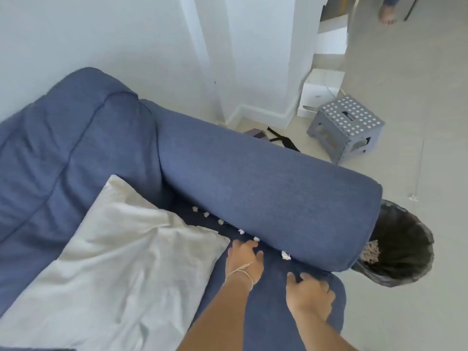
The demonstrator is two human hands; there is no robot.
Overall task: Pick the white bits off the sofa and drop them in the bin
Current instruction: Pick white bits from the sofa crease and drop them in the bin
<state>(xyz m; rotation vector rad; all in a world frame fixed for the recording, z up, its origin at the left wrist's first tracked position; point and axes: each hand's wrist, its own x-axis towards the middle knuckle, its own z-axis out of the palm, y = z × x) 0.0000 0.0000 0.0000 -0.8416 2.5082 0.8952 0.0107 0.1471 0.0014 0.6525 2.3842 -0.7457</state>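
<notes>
Several small white bits (241, 232) lie in a row on the blue sofa's (268, 193) seat, along the foot of the armrest; the biggest one (286, 255) is nearest me. My left hand (244, 260) rests palm down on the seat with its fingertips close to one bit (256, 239); the fingers are apart and hold nothing. My right hand (310, 295) presses on the seat's front corner, fingers curled loosely, with nothing in it. The bin (402, 249), lined with a black bag, stands on the floor beyond the armrest's end and holds some scraps.
A pale cushion (121, 254) covers the seat left of my hands. A grey dotted step stool (347, 125) and a black strap (283, 139) sit on the floor behind the armrest. One white scrap (413, 198) lies on the tiles. Another person's foot (387, 15) shows far off.
</notes>
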